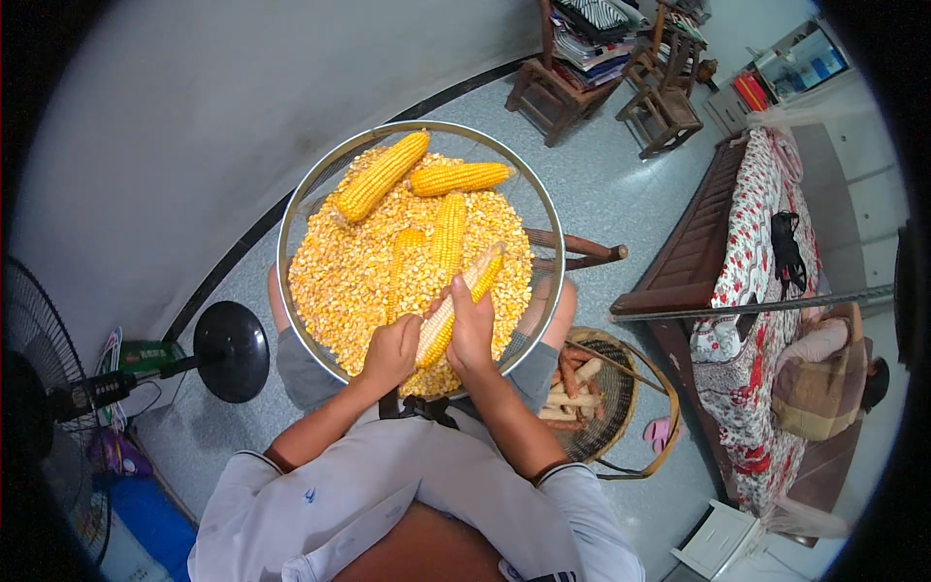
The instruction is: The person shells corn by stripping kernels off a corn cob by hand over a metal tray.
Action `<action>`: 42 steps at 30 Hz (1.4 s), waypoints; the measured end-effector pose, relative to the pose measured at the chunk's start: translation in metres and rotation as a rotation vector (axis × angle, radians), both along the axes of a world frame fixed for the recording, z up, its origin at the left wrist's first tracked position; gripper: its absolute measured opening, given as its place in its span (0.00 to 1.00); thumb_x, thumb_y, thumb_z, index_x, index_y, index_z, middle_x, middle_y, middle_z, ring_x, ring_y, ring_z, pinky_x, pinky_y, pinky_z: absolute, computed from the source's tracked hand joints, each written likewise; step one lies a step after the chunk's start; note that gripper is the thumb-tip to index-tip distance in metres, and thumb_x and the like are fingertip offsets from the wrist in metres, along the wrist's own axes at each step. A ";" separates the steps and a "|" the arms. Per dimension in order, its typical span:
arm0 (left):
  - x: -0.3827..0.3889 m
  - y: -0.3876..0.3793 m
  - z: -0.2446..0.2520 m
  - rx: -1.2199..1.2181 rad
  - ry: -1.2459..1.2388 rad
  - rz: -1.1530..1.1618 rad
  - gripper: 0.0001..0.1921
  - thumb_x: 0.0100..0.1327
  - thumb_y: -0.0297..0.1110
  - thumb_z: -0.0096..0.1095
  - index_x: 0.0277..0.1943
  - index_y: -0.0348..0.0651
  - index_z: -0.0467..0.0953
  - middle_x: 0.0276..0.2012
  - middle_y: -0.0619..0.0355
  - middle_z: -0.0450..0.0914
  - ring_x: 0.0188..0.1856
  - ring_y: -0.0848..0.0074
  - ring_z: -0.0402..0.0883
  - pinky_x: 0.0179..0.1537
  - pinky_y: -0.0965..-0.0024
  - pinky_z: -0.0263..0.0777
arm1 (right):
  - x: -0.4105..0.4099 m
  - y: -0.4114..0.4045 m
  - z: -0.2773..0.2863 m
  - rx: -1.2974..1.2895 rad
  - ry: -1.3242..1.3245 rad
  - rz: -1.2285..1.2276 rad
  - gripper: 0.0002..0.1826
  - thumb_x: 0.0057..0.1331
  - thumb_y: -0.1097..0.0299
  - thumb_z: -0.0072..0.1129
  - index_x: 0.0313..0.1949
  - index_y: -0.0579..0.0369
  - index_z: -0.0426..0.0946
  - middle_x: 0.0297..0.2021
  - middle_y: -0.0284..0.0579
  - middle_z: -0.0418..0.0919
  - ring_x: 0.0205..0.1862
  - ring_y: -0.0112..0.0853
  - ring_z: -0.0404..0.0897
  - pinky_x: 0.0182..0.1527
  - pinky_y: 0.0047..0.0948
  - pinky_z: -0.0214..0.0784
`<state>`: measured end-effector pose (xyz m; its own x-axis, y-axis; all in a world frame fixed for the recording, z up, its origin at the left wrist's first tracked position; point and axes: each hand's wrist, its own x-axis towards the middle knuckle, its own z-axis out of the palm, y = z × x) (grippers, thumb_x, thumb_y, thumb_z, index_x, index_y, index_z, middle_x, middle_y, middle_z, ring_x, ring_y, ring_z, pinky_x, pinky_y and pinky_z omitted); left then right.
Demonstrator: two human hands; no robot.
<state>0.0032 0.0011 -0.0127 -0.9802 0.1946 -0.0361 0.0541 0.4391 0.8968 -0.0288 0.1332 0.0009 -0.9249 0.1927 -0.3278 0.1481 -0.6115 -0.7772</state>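
Observation:
A partly shelled corn cob (441, 329) slants across the near side of a round metal-rimmed mesh sieve (553, 218). My right hand (471, 327) grips it from the right, thumb lying along it. Against its left side presses my left hand (394, 351), fingers curled; whether it holds any kernels is hidden. One strip of the cob is bare and pale, while yellow kernels remain along its sides. Loose corn kernels (349, 284) fill most of the sieve, which rests over my lap. On them lie several whole ears, among them a corn ear (384, 177) and another corn ear (461, 179) at the far side.
Right of my knees stands a woven basket (618, 407) with bare cobs (574, 396). A pedestal fan (231, 352) is at left. Beyond the basket, a person (822, 378) is on a bed (756, 240). Pink slippers (658, 433) lie on the floor; wooden chairs (560, 94) stand at the back.

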 end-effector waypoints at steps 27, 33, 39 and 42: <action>0.015 0.010 -0.007 0.204 -0.075 -0.009 0.17 0.73 0.39 0.49 0.53 0.33 0.72 0.33 0.58 0.77 0.32 0.80 0.74 0.35 0.75 0.68 | -0.002 0.004 -0.005 0.029 -0.052 -0.043 0.16 0.76 0.53 0.42 0.43 0.54 0.63 0.28 0.41 0.72 0.25 0.32 0.77 0.30 0.33 0.75; 0.017 0.006 0.001 0.170 -0.255 0.007 0.19 0.74 0.43 0.46 0.49 0.33 0.75 0.29 0.46 0.77 0.33 0.68 0.78 0.34 0.66 0.68 | 0.001 0.001 -0.008 0.103 -0.005 -0.048 0.14 0.77 0.55 0.41 0.43 0.53 0.62 0.28 0.41 0.71 0.24 0.30 0.74 0.30 0.33 0.74; 0.010 0.005 -0.018 0.282 -0.246 0.031 0.17 0.76 0.35 0.41 0.49 0.30 0.75 0.32 0.59 0.76 0.36 0.79 0.72 0.41 0.71 0.68 | 0.002 0.000 0.004 0.050 0.005 0.005 0.15 0.77 0.54 0.39 0.44 0.53 0.62 0.29 0.42 0.71 0.25 0.30 0.76 0.31 0.33 0.75; 0.006 0.016 -0.012 0.665 -0.270 0.068 0.17 0.75 0.38 0.48 0.47 0.31 0.77 0.32 0.56 0.80 0.36 0.77 0.76 0.42 0.71 0.70 | 0.004 0.000 -0.009 0.180 0.001 0.083 0.15 0.77 0.53 0.38 0.45 0.53 0.63 0.30 0.42 0.72 0.27 0.31 0.78 0.32 0.32 0.75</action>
